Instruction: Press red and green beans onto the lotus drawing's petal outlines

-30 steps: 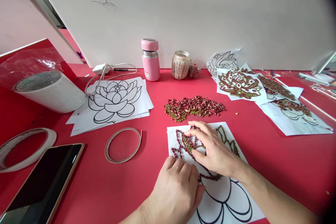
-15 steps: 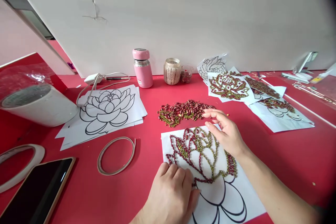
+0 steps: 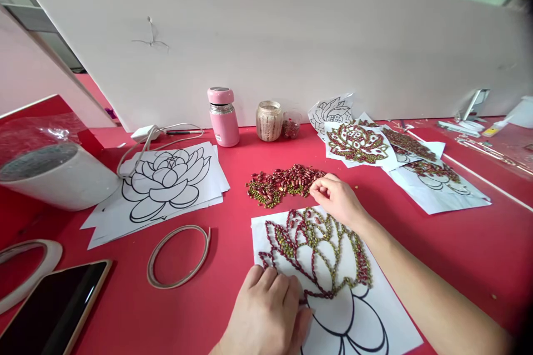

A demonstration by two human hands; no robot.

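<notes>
A white sheet with a lotus outline [image 3: 366, 310] lies in front of me, its upper petals lined with red and green beans. My left hand [image 3: 266, 313] rests on the sheet's lower left part, fingers curled down against the paper. My right hand [image 3: 338, 197] sits at the right end of a loose pile of red and green beans [image 3: 283, 182], with its fingertips pinched together among the beans. What the pinch holds is too small to see.
On the red table: a stack of blank lotus prints [image 3: 166, 183], a wide tape roll [image 3: 54, 175], two thin tape rings [image 3: 179, 255], a phone [image 3: 50, 313], a pink flask [image 3: 224, 116], a jar [image 3: 268, 120], a charger with cable [image 3: 144, 133], finished bean pictures [image 3: 358, 144]. A white board stands behind.
My right hand left the lotus sheet, moved up and right to the bean pile, and closed from spread fingers into a pinch. The left hand stayed on the sheet. The view tilted upward.
</notes>
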